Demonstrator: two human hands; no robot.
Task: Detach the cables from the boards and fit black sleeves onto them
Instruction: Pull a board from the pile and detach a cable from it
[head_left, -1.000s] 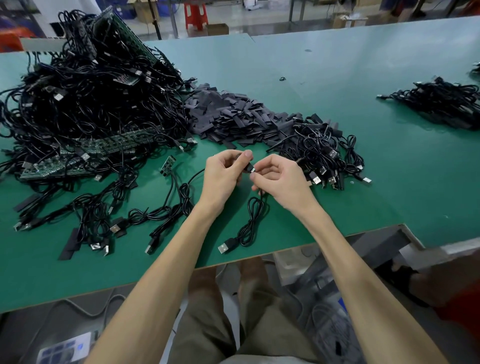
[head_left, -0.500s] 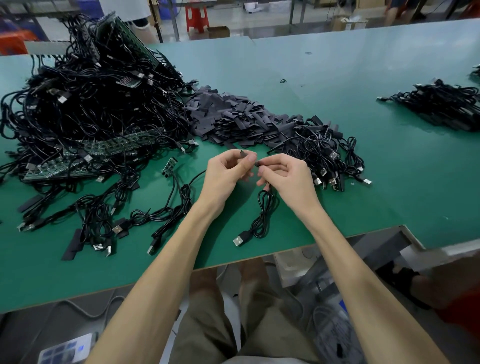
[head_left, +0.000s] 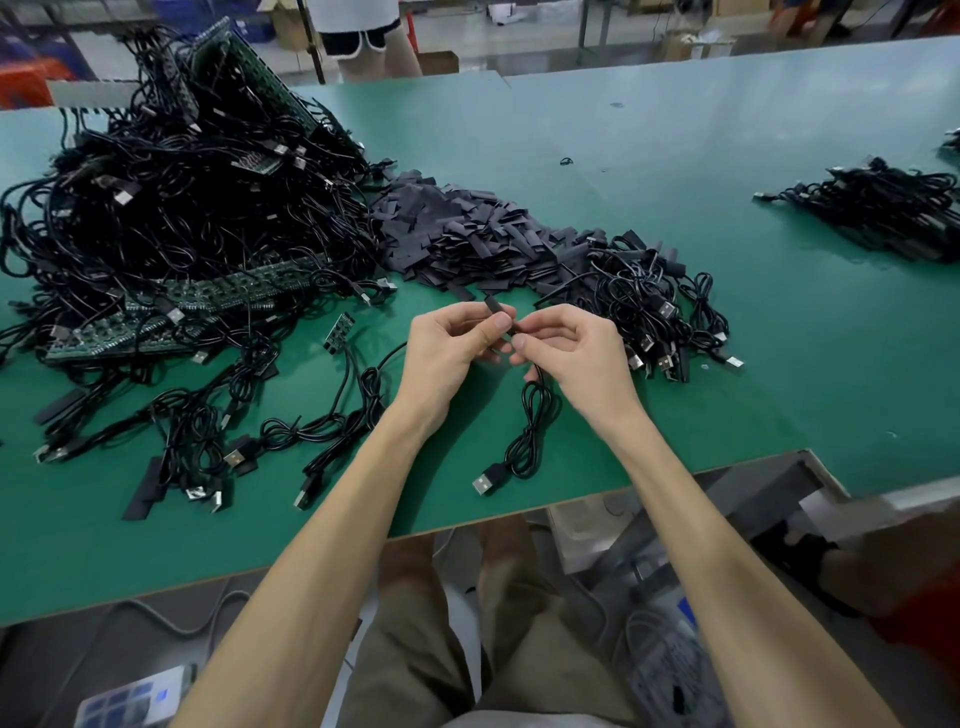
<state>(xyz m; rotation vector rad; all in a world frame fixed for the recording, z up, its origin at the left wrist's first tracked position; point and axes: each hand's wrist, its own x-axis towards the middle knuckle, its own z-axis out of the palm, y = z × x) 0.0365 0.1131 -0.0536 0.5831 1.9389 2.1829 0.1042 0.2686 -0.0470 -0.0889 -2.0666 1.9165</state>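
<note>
Since a second ago the cable (head_left: 519, 460) loop and its USB plug (head_left: 488, 479) have shifted rightward on the table (head_left: 779, 364); the hands have hardly moved. Left hand (head_left: 449, 348) pinches the black sleeve (head_left: 496, 310) between thumb and forefinger, and right hand (head_left: 576, 353) pinches the cable end at its mouth, just over the table. Judged: sleeve light, soft, easily flattened, so hold its edges; cable limp, so grip close behind the tip.

Left hand (head_left: 449, 353) pinches short black sleeve (head_left: 494, 309); right hand (head_left: 579, 358) pinches the end of thin black USB cable (head_left: 530, 436) against it. Cable coil and plug lie on green table (head_left: 701, 415), near its front edge.
</note>
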